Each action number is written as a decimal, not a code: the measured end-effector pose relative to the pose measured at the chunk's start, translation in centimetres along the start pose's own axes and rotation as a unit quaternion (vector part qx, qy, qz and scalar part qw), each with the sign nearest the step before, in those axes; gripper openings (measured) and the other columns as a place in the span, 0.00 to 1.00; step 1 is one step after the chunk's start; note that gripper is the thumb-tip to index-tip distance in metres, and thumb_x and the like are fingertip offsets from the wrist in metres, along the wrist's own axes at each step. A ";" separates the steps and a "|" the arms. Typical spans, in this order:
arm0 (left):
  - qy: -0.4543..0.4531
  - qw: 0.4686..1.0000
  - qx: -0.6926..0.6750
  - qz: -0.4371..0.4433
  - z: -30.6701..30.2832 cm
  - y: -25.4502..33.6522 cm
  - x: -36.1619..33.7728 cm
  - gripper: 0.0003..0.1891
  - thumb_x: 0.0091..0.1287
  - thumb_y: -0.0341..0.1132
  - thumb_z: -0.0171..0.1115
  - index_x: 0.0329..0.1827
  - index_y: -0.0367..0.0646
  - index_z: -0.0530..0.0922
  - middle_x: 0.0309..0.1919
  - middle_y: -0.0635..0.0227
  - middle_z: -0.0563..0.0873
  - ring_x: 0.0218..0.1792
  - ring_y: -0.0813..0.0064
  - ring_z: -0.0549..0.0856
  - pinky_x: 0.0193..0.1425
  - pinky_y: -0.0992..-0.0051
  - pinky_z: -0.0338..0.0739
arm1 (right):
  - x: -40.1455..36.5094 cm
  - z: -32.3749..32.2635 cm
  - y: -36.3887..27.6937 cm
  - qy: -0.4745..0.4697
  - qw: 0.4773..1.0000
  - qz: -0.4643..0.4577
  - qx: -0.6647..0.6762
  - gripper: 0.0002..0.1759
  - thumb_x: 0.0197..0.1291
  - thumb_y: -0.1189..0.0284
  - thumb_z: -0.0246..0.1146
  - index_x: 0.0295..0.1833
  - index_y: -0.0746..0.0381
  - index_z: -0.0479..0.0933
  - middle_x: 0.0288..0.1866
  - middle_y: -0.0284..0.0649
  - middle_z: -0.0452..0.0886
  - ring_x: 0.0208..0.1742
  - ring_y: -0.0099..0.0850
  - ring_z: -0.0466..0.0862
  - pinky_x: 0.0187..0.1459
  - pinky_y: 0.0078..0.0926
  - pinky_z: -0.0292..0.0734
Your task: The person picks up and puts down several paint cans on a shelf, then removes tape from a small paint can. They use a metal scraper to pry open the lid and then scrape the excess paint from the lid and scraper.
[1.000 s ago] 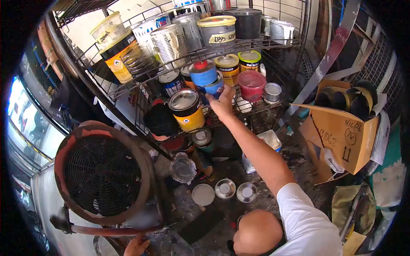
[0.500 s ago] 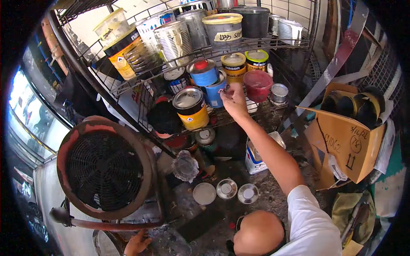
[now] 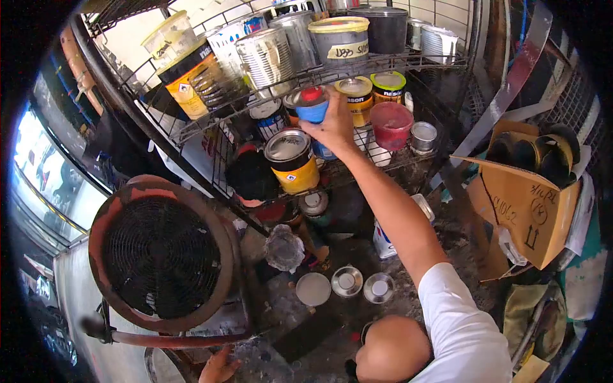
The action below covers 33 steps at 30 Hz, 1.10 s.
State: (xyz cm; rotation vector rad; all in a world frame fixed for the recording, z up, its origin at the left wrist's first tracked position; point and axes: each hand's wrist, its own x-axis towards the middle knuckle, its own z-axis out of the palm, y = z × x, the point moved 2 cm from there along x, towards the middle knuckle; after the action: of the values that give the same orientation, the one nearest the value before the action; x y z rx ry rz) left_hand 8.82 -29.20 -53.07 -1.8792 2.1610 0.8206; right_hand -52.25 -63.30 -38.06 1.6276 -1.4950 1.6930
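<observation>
My right hand (image 3: pixel 333 127) reaches into the middle shelf of the wire rack, its fingers wrapped round a small blue can (image 3: pixel 311 113) with a red cap. Below that hand, part of another blue can (image 3: pixel 325 152) shows; my hand covers the rest. Close by on the left stands a yellow and black paint can (image 3: pixel 294 169) with a silver lid, and on the right a red-stained tub (image 3: pixel 391 125). At the bottom edge my left hand (image 3: pixel 218 368) is low beside the fan frame, fingers apart, with nothing visible in it.
A round fan (image 3: pixel 159 255) with a rusty rim stands at left. Paint tins crowd the rack's upper shelf (image 3: pixel 408 64). Several round tins and lids, among them a silver tin (image 3: pixel 347 281), sit on the floor. An open cardboard box (image 3: pixel 530 210) stands at right.
My right hand has moved up and left from in front of the lower blue can and closed round the red-capped one. The whole view has shifted slightly.
</observation>
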 end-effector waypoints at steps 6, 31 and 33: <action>-0.056 0.998 0.036 -0.010 1.2 -1.5 0.4 0.35 0.67 0.54 0.70 0.72 0.44 0.75 0.52 0.47 0.89 0.57 0.44 0.86 0.59 0.53 0.82 | -0.3 -1.0 1.2 -0.013 0.999 0.019 0.035 0.63 0.42 0.60 0.86 0.77 0.64 0.53 0.68 0.59 0.70 0.69 0.52 0.75 0.70 0.46 0.71; -0.037 0.996 -0.016 0.076 7.1 -9.7 1.5 0.35 0.68 0.47 0.68 0.75 0.43 0.71 0.58 0.51 0.87 0.58 0.50 0.86 0.61 0.58 0.80 | 7.3 -3.1 8.3 -0.206 0.881 0.089 -0.417 0.48 0.47 0.44 0.76 0.65 0.68 0.75 0.69 0.56 0.78 0.72 0.53 0.75 0.73 0.51 0.66; -0.014 0.988 -0.089 0.122 7.6 -11.0 0.7 0.35 0.69 0.49 0.68 0.75 0.43 0.71 0.58 0.51 0.87 0.59 0.50 0.86 0.61 0.57 0.80 | 8.6 -2.4 9.1 -0.275 0.869 0.109 -0.396 0.51 0.46 0.42 0.76 0.68 0.67 0.74 0.72 0.56 0.76 0.74 0.53 0.73 0.75 0.53 0.63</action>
State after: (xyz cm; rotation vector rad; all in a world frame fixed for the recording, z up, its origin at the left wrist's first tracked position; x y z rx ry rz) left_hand 17.50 -26.65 -62.95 -1.6836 2.4048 1.1132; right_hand -63.24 -68.15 -33.93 1.5241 -2.2939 0.4892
